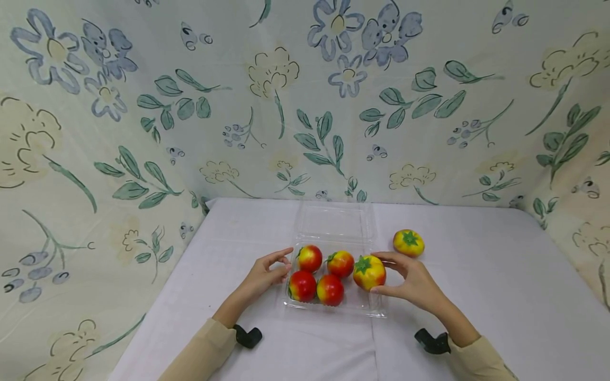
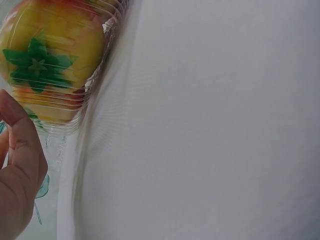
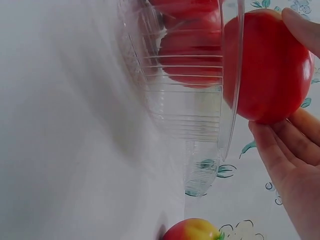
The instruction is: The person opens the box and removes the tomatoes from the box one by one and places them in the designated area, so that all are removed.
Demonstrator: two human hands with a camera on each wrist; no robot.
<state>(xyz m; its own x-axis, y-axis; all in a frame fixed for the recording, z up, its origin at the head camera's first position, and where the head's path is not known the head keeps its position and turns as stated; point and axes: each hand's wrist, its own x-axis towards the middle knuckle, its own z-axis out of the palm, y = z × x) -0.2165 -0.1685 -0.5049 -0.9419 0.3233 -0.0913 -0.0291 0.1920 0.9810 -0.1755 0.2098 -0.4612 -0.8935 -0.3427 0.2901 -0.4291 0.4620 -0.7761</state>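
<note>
My right hand [image 1: 419, 280] grips a red-and-yellow tomato [image 1: 369, 272] with a green star-shaped calyx, thumb on one side and fingers on the other. In the right wrist view, this held tomato [image 3: 270, 65] is at the rim of a clear plastic clamshell box [image 1: 333, 309], above its right end. Several similar tomatoes [image 1: 302, 286] sit in the box's left and middle parts. Beside the left wall is my left hand [image 1: 262, 275], its fingers loosely bent and holding nothing. Whether it touches the wall I cannot tell.
Another tomato [image 1: 408, 243] lies on the white cloth to the right of the box. The transparent lid [image 1: 335, 221] is folded back behind it. Floral fabric [image 1: 324, 132] hangs behind the table and along its sides.
</note>
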